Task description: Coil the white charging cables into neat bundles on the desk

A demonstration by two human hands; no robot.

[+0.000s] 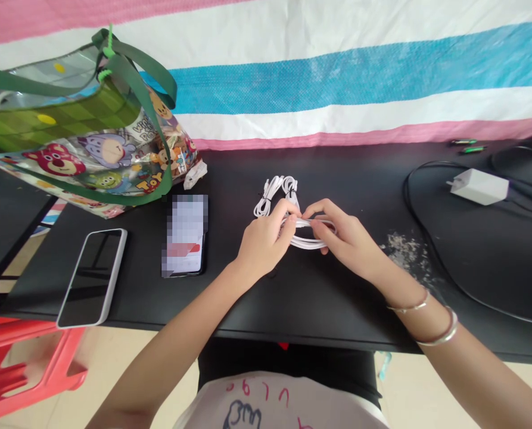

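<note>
A white cable (308,243) is looped into a coil between my two hands, low over the black table. My left hand (266,237) pinches the coil's left side, thumb and index finger closed on it. On the right side my right hand (344,238) grips the same coil, with its thumb across the top strands and fingertips near those of the left. Just behind the hands lie two bundled white cables (270,195), each bound with a dark tie. My fingers hide parts of the coil and the near ends of those bundles.
Left of my hands lie a phone with a lit screen (183,250) and a dark-screened phone in a pale case (93,277). A clear cartoon bag (109,149) stands behind them. At right are a white power adapter (480,186), a black cord (431,244) and pale scraps (404,253).
</note>
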